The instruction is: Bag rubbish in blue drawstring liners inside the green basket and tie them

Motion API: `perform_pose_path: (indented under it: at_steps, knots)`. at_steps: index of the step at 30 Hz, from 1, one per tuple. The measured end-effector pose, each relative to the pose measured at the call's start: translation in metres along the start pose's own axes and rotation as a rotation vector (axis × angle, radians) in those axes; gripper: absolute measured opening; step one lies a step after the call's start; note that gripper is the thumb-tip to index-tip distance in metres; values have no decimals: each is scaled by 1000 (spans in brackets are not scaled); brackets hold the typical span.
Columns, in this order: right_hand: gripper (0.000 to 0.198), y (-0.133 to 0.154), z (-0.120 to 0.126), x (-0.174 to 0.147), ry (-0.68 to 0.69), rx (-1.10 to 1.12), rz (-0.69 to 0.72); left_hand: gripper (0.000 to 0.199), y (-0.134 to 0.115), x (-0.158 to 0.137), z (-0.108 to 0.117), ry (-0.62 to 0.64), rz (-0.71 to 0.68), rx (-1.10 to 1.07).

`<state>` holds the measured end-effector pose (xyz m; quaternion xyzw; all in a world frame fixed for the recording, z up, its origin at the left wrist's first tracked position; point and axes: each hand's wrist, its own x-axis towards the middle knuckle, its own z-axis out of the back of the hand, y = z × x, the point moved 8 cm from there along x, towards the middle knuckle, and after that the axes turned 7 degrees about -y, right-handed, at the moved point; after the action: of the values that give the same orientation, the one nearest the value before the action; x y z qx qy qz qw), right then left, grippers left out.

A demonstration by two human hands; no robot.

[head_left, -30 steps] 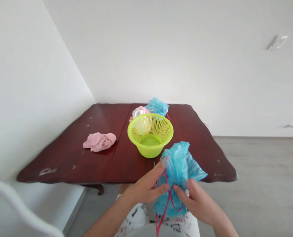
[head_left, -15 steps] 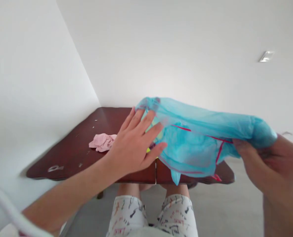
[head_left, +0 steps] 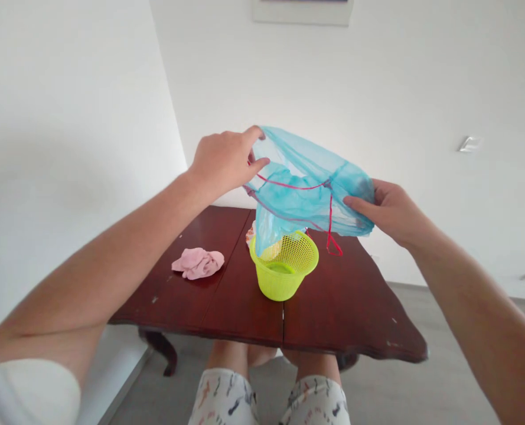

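Bag (head_left: pixel 309 188) of blue plastic hangs stretched between left hand (head_left: pixel 224 159) and right hand (head_left: pixel 393 211), each holding one end, above the green basket (head_left: pixel 279 287) — seemingly a spreading-open step, the next move probably calling for even, gentle tension.

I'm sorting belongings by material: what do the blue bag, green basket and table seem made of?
Blue bag: thin, glossy plastic film, probably; see-through and creased. Green basket: likely smooth moulded plastic, given its regular holes. Table: perhaps varnished wood or veneer; slight sheen.
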<state>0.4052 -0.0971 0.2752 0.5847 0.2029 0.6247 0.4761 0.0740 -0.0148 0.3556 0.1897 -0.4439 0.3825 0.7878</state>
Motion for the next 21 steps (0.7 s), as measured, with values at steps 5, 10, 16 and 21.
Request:
perform_pose_path:
  at_steps: [5, 10, 16, 21]
  knots:
    - [52, -14, -12, -4, 64, 32, -146, 42, -7, -9, -3, 82, 23, -83]
    - [54, -26, -28, -4, 143, 161, -302, 82, -59, -48, -16, 14, -255, -117]
    - [60, -46, -41, -3, 149, 163, -332, 57, -60, -77, -95, 174, -357, -100]
    - [73, -80, -33, 7, 121, -23, -285, 34, -22, -65, -143, 377, -148, -304]
